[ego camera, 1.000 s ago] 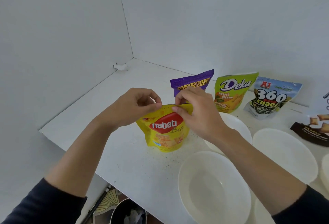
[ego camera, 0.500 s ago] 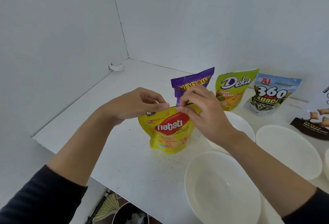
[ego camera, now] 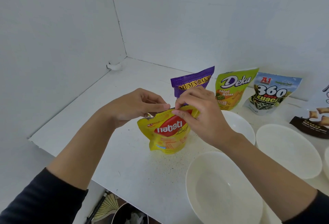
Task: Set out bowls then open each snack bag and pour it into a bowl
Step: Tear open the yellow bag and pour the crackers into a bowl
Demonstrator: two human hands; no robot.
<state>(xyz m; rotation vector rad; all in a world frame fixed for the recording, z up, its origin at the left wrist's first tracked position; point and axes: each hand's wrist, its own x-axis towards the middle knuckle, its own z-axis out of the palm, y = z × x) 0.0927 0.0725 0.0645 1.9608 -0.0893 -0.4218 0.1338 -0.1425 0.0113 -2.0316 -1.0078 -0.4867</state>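
A yellow Nabati snack bag stands upright on the white table. My left hand pinches its top edge on the left, where the corner looks torn a little. My right hand pinches the top edge just to the right, thumb and finger tips nearly touching the left hand's. An empty white bowl sits at the front right. A second bowl lies behind my right wrist, and a third is further right.
Along the back wall stand a purple Mum's Bake bag, a green Deka bag and a 360 Kuaci bag. A dark brown bag lies at the right edge. The table's front edge drops off at lower left, above a dark bin.
The yellow bag's top left corner has begun to split between my hands. The view has shifted left and down slightly; both hands keep their grip.
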